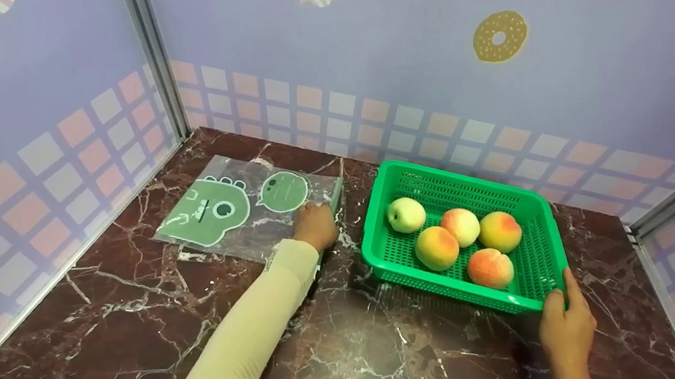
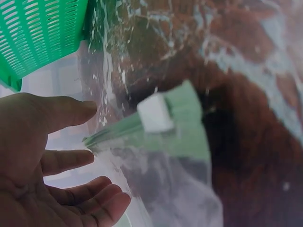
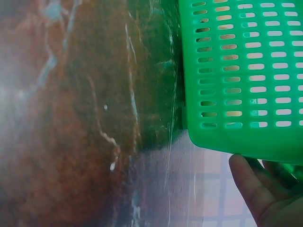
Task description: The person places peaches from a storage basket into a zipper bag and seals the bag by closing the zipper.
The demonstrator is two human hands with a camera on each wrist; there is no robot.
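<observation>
A clear zip bag (image 1: 268, 226) with green cartoon prints lies flat on the left of the table. My left hand (image 1: 315, 227) is at its right edge, by the green zip strip. In the left wrist view the thumb and fingers (image 2: 71, 161) are spread apart around the strip's far end, and a white slider (image 2: 155, 113) sits on the strip. To the right stands a green plastic basket (image 1: 447, 287) holding several peaches (image 1: 491, 268). My right hand (image 1: 568, 331) grips the basket's near right corner, thumb at the rim and fingers along the side.
The table has a dark red marble top (image 1: 337, 346). Purple walls (image 1: 385, 48) with a tile pattern enclose it at the back and both sides. Metal posts (image 1: 153, 42) stand in the corners. The basket is close to the back wall.
</observation>
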